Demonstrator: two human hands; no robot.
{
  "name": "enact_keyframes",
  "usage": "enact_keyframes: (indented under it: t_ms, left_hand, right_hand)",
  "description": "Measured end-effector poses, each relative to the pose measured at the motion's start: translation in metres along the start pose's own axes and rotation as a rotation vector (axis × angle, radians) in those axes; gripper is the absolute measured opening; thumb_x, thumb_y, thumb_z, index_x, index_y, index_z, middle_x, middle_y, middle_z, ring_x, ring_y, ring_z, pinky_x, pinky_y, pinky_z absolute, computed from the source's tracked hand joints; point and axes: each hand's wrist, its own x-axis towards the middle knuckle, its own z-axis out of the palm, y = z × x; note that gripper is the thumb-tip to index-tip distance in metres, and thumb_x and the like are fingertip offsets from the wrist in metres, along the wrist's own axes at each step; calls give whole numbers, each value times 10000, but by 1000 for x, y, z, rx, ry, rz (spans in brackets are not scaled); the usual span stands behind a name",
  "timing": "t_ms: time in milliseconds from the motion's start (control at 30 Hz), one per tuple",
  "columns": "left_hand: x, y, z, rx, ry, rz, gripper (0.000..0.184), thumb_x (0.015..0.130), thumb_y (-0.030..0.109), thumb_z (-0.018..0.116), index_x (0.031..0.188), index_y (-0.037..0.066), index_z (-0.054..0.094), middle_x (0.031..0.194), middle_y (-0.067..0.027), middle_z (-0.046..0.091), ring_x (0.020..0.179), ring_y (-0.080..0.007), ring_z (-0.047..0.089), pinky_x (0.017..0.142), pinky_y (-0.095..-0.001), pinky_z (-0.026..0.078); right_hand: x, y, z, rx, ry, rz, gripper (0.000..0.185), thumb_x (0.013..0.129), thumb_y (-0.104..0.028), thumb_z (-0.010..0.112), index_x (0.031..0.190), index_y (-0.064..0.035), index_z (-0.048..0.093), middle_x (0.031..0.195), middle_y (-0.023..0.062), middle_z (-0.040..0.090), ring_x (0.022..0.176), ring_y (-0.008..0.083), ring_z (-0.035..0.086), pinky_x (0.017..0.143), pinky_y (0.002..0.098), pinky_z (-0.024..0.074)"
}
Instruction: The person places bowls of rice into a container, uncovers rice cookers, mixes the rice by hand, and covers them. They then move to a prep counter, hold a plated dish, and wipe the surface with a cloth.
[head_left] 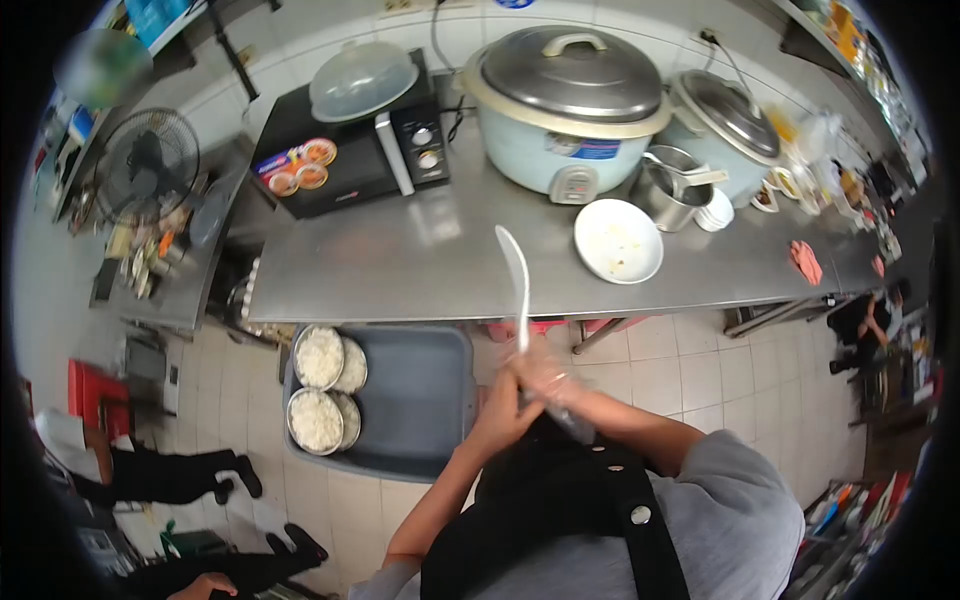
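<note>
A long white paddle-like utensil [518, 275] stands up from my hands, in front of the steel counter's edge. My right hand [541, 372], which looks covered by a clear plastic glove, is closed round its lower end. My left hand [502, 412] is against the right one at the wrist side, its fingers partly hidden and blurred. Below my hands hangs some clear plastic [573, 424]. To the left, several metal bowls of rice [316, 421] sit in a grey tub [415, 400]. A white bowl with food remains [618, 241] rests on the counter [450, 270].
Along the counter's back stand a black microwave [345, 165] with a plastic cover, a large rice cooker [565, 120] and a smaller cooker [725, 130]. Near them are a steel pot [668, 200] and a pink cloth [806, 262]. Other people stand at lower left and far right.
</note>
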Motion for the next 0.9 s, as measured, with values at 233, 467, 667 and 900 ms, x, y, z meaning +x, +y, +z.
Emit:
enact_keyframes:
  t_ms: [233, 467, 667, 900]
  left_hand:
    - [28, 45, 2, 103, -202, -68, 485, 922, 304, 564, 1332, 68, 454, 1320, -168, 443, 1257, -342, 427, 1040, -407, 352]
    - [27, -22, 39, 52, 143, -387, 331, 925, 179, 586, 1220, 31, 558, 1100, -122, 623, 976, -248, 632, 868, -337, 492]
    - [140, -25, 90, -130, 173, -344, 419, 974, 230, 518, 1314, -6, 455, 1053, -132, 630, 919, -193, 636, 797, -302, 521]
    - [233, -40, 125, -342, 214, -548, 589, 1006, 362, 382, 1421, -25, 223, 916, -191, 631, 645, -215, 654, 582, -307, 561]
  right_hand:
    - [30, 21, -259, -611, 543, 483, 711, 879, -63, 530, 1491, -142, 177, 1268, 322, 449, 1004, 414, 577, 861, 501, 454]
    - [99, 70, -398, -873, 513, 605, 434, 991, -336, 361, 1343, -95, 441, 1260, 259, 504, 1111, 424, 542, 938, 473, 453]
    - [164, 129, -450, -896, 267, 571, 533, 973, -461, 374, 1124, -6, 608, 1103, 236, 621, 1107, 402, 544, 927, 439, 429]
    - [165, 84, -468, -1240, 46, 265, 381, 855, -281, 623, 1207, -140, 589, 1129, 176, 587, 1041, 368, 571, 897, 421, 458]
